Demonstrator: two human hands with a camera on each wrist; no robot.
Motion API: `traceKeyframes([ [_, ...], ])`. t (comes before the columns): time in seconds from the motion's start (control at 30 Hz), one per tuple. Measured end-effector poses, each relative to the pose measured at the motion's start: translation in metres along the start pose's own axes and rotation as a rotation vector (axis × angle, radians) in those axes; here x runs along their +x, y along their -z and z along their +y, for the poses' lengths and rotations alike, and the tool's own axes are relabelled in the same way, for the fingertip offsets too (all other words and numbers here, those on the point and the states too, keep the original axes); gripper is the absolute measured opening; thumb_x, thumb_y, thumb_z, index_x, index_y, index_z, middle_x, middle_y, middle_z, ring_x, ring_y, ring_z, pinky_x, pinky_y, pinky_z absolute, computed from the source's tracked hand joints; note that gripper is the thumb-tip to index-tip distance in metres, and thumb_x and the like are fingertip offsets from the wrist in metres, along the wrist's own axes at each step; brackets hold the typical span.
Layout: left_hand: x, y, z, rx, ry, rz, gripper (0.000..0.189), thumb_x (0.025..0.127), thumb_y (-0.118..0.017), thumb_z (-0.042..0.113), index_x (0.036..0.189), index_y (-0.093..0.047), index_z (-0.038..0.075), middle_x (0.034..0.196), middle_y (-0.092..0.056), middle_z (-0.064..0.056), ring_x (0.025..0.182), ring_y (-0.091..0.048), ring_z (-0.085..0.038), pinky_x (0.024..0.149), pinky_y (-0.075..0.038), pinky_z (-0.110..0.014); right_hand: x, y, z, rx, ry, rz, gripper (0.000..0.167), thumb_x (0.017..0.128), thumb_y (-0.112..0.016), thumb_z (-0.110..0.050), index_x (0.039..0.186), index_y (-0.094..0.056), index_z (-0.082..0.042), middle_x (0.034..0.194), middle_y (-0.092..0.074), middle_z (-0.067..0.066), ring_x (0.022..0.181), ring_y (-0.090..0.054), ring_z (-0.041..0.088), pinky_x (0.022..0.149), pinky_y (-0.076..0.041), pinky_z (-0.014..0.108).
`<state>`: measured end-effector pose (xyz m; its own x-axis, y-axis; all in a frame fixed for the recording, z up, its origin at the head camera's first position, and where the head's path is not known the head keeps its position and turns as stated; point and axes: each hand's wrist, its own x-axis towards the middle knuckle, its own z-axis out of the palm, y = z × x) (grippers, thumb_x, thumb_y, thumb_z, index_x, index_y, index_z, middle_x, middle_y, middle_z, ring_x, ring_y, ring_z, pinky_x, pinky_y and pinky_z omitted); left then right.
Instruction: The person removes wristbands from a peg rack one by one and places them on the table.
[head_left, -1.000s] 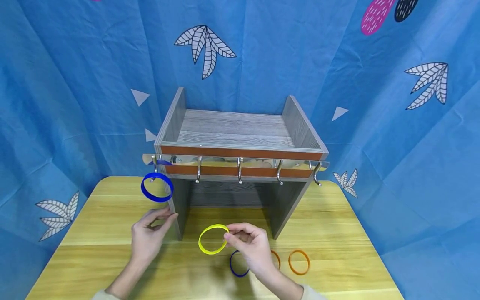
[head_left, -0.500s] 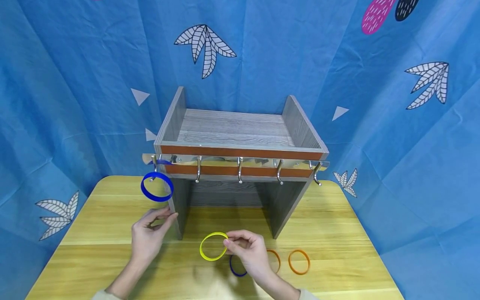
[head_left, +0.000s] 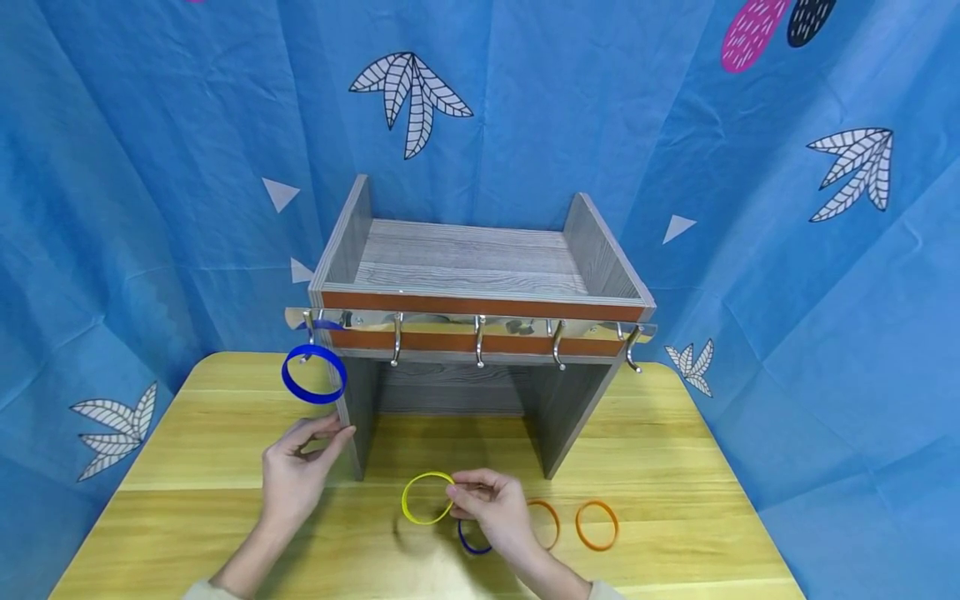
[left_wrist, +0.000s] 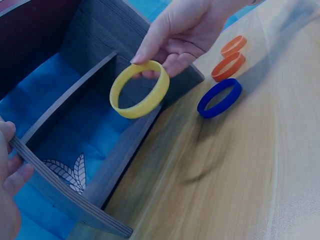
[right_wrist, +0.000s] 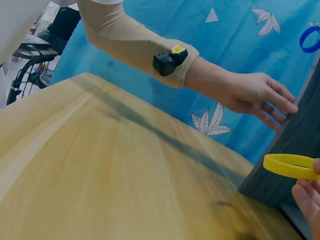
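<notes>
My right hand (head_left: 501, 517) pinches a yellow wristband (left_wrist: 145, 108) by its edge, thumb on top, holding it above the table in front of the shelf. My left hand (head_left: 291, 475) grips the front edge of the grey shelf's left side panel (head_left: 363, 417) between thumb and fingers. Just above that hand, a blue wristband (head_left: 313, 398) hangs from the leftmost hook of the metal hook rail (head_left: 442, 325). On the table, a second blue wristband (left_wrist: 230, 100) is partly hidden behind my right hand in the head view. Two orange wristbands (left_wrist: 236, 70) lie beside it.
The grey wood-grain shelf (head_left: 472, 250) stands at the back of the wooden table (head_left: 675, 500). Several bare hooks (head_left: 480, 342) stick out from the rail toward me. A blue patterned curtain (head_left: 150, 167) surrounds the table's back and sides.
My right hand has lowered slightly toward me with the yellow wristband, which drops closer to the table. My left hand stays on the panel, and the hung blue wristband has not moved.
</notes>
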<state>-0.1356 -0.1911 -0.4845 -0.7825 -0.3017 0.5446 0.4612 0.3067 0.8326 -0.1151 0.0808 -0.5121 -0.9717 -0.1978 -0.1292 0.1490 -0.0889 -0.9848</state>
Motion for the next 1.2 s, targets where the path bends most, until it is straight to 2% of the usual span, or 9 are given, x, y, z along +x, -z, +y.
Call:
traceKeyframes([
  [0.33, -0.001, 0.0, 0.001, 0.008, 0.018, 0.001, 0.022, 0.08, -0.082, -0.015, 0.099, -0.08, -0.004, 0.09, -0.074, 0.017, 0.083, -0.07, 0.007, 0.067, -0.064, -0.012, 0.003, 0.001, 0.013, -0.019, -0.015, -0.005, 0.036, 0.092, -0.077, 0.0, 0.12, -0.065, 0.019, 0.099, -0.078, 0.016, 0.071, -0.072, 0.005, 0.076, -0.07, 0.025],
  [0.7, -0.001, 0.0, 0.002, 0.024, 0.043, -0.002, 0.022, 0.081, -0.083, -0.013, 0.1, -0.08, -0.003, 0.091, -0.073, 0.019, 0.083, -0.07, 0.008, 0.067, -0.064, -0.012, 0.003, -0.003, 0.019, -0.021, -0.06, -0.055, 0.033, 0.094, -0.076, -0.002, 0.118, -0.066, 0.019, 0.091, -0.077, 0.006, 0.07, -0.071, 0.006, 0.068, -0.067, 0.018],
  [0.97, -0.001, 0.0, 0.001, 0.02, 0.031, 0.0, 0.022, 0.081, -0.083, -0.014, 0.099, -0.08, -0.003, 0.09, -0.074, 0.018, 0.083, -0.07, 0.008, 0.067, -0.064, -0.011, 0.001, -0.006, 0.024, -0.067, -0.044, -0.069, 0.032, 0.094, -0.076, -0.001, 0.117, -0.067, 0.02, 0.093, -0.078, 0.018, 0.064, -0.07, 0.006, 0.064, -0.067, 0.019],
  [1.2, 0.0, 0.0, 0.001, 0.014, 0.041, 0.0, 0.021, 0.081, -0.083, -0.014, 0.099, -0.08, -0.003, 0.09, -0.073, 0.019, 0.083, -0.07, 0.008, 0.067, -0.064, -0.012, 0.001, -0.006, 0.026, -0.094, -0.047, -0.076, 0.029, 0.093, -0.077, -0.003, 0.115, -0.07, 0.016, 0.09, -0.077, 0.01, 0.065, -0.07, 0.007, 0.066, -0.068, 0.021],
])
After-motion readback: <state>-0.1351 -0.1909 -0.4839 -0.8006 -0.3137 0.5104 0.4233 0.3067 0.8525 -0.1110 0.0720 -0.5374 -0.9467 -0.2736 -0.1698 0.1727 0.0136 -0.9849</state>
